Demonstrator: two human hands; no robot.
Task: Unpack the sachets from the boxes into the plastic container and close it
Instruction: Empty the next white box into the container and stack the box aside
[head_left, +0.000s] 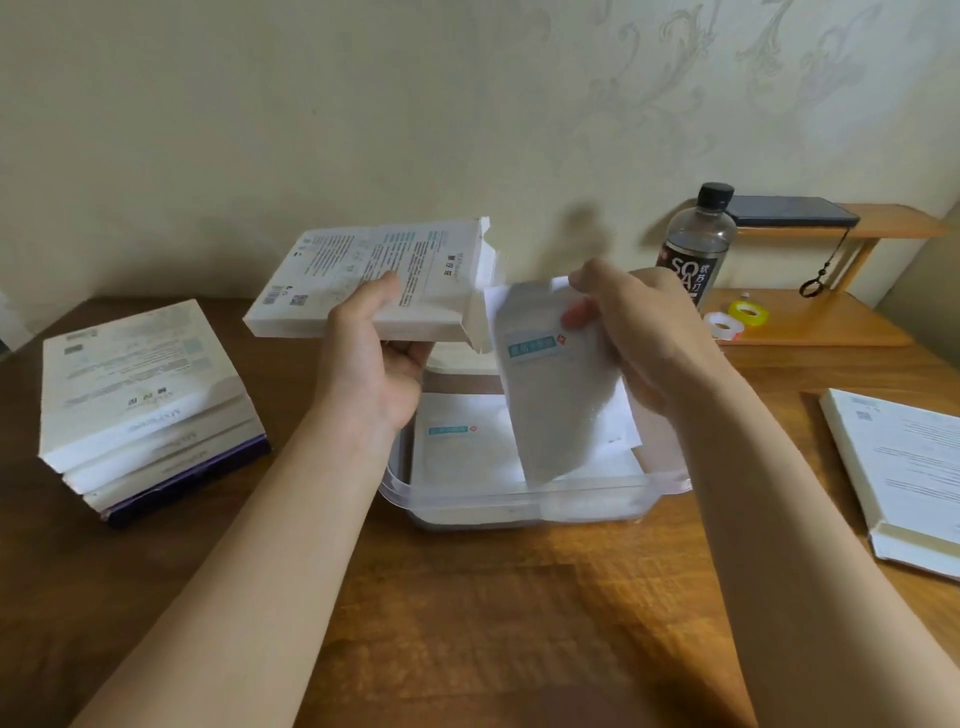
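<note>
My left hand (375, 358) grips a white printed box (363, 280) from below, held flat in the air with its open flap end turned right. My right hand (639, 332) pinches the top of several white sachets (558, 395) just outside that opening; they hang down over the clear plastic container (524, 501) on the table. Another sachet with a blue label (457, 447) lies flat inside the container. A white piece behind the container may be its lid (457, 364); it is mostly hidden by the box.
A stack of white boxes (140, 395) sits on the wooden table at the left. One more flat white box (904, 478) lies at the right edge. A dark bottle (698, 244), tape rolls (748, 312) and a phone (789, 210) stand on low shelves at the back right.
</note>
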